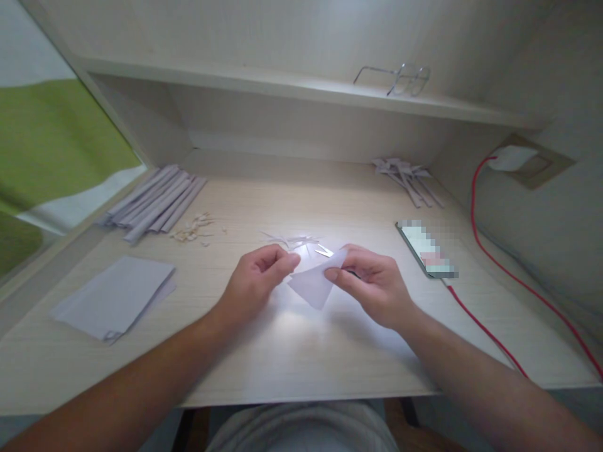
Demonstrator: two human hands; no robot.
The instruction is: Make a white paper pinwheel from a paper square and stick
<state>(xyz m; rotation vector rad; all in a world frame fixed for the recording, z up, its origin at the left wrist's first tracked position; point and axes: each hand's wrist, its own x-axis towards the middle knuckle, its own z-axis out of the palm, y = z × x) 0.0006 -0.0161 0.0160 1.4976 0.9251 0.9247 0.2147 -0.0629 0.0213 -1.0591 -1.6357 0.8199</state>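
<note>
My right hand (372,282) pinches a small piece of white paper (313,285) between thumb and fingers, above the desk. Close to the paper's left corner is my left hand (259,276), its fingers curled in and the thumb pressed toward them. Whether anything sits in that pinch is hidden. Just beyond the paper, scissors (323,251) show their metal blade tips, while my right hand and the paper cover most of the rest. Thin paper strips (294,240) lie scattered on the desk past my hands.
Rolled paper tubes (153,204) are piled at the left, near small pale scraps (193,229). A stack of paper sheets (117,295) lies nearer. Folded paper sticks (407,179) occupy the back right. A phone (424,248) has a red cable (485,333). Eyeglasses (400,78) rest on the shelf.
</note>
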